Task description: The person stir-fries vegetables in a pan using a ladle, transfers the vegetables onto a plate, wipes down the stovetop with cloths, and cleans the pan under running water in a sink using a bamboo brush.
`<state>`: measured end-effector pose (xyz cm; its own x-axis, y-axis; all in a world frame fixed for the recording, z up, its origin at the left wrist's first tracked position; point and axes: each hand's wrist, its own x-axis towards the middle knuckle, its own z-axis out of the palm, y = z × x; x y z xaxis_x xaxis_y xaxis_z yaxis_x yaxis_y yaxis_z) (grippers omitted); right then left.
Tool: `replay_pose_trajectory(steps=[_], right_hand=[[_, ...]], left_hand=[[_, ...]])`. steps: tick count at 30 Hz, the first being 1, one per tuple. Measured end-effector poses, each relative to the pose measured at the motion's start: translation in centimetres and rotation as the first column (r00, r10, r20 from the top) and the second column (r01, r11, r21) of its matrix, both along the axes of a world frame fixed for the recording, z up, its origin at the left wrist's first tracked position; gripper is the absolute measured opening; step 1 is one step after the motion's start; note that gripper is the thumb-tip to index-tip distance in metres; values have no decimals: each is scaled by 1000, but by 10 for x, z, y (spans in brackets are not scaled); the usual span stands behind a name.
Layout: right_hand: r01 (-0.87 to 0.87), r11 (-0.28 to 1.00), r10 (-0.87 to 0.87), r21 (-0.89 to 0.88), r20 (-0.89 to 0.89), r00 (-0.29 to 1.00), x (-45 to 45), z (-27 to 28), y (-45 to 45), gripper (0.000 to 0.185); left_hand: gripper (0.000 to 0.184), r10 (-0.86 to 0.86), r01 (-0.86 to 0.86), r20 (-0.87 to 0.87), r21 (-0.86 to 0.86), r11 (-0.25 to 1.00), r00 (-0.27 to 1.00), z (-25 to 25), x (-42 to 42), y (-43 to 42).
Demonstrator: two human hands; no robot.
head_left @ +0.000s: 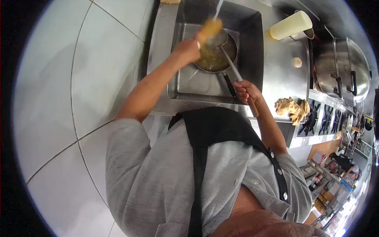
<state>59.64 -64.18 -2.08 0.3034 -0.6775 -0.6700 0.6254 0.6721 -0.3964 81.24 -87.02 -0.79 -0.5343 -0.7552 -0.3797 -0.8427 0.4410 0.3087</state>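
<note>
In the head view, a frying pan [209, 63] with a black handle lies in the steel sink [187, 85], murky liquid inside it. My left hand [187, 51], somewhat blurred, grips a yellow sponge [211, 28] over the pan's far side. The fingers of my right hand [248, 91] are wrapped round the handle of a long ladle [233, 67], its wooden end sticking out toward my body. The ladle's round head is above the pan, close to the sponge and partly blurred. A thin stream of water [218, 8] falls beside the sponge.
Right of the sink, the steel counter [282, 75] holds a pale yellow bottle [292, 25], a small white cap [297, 62] and a crumpled tan cloth [292, 108]. Large steel pots [343, 71] and stove burners [325, 118] stand further right. Another person [347, 164] is in the distance.
</note>
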Motion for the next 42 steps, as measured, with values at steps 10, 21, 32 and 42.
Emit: replay_pose_trajectory(steps=[10, 21, 32, 42], right_hand=[[-82, 996, 80, -23, -70, 994, -5, -12, 21, 30], [-288, 958, -42, 7, -986, -162, 17, 28, 72, 32], [45, 994, -62, -104, -831, -553, -35, -7, 209, 40], [-245, 956, 162, 161, -987, -14, -5, -120, -45, 72]], left_hand=[[90, 338, -351, -499, 72, 934, 798, 45, 52, -5], [82, 462, -347, -741, 321, 881, 487, 50, 82, 54], [82, 454, -229, -757, 392, 891, 470, 46, 59, 60], [77, 536, -380, -697, 386, 840, 476, 92, 85, 83]])
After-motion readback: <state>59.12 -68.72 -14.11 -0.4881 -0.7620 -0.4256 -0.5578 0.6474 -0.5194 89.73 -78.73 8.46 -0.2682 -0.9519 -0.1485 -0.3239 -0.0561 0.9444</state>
